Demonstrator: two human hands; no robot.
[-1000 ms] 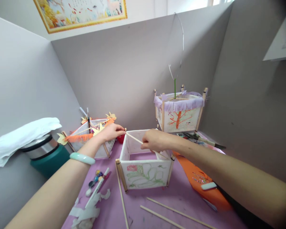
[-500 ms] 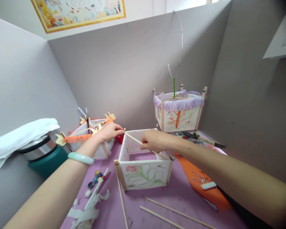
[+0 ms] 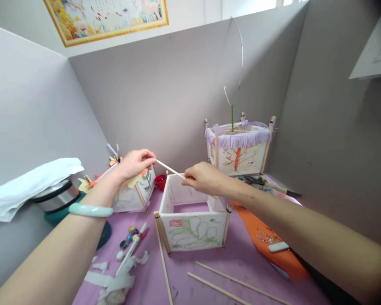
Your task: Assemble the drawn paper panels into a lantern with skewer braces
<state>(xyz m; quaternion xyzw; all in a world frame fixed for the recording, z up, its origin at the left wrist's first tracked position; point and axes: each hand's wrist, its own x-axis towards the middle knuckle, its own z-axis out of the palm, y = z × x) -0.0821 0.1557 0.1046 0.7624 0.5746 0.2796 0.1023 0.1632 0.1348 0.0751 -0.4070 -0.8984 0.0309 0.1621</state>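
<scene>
A thin wooden stick is stretched between my two hands, above the back left corner of a white paper lantern frame. The lantern has wooden corner posts and a pink flower with green leaves drawn on its front. My left hand, below a pale green bangle, pinches the stick's left end. My right hand is closed round the stick farther right, over the lantern's open top. More sticks lie on the purple table in front.
Behind on the right stands a lantern with purple fringe and a wire hook. Another lantern sits at left behind a small red cup. An orange sheet lies right; a green flask stands left.
Both hands have lifted the stick up off the lantern's top. My left hand has moved left and up, away from the corner post; my right hand has risen slightly.
</scene>
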